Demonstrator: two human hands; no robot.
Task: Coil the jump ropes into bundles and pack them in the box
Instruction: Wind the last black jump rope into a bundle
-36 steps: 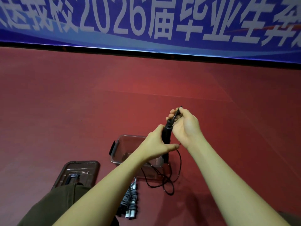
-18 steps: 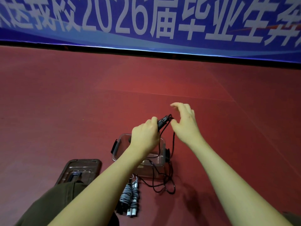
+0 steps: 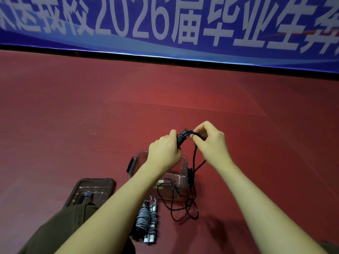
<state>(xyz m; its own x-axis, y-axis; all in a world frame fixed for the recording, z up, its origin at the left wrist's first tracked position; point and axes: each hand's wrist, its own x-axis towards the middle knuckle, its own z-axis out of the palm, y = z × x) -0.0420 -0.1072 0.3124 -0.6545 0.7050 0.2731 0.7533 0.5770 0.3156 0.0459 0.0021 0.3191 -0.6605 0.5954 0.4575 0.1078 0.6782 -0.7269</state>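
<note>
red floor | blue banner behind | left hand grips black rope handles | right hand pinches cord

Only 1 view: the head camera looks forward and down, close above the floor, facing a banner.

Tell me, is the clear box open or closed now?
Open. The clear box has no cover on top, and its lid lies flat on the red floor beside it.
</note>
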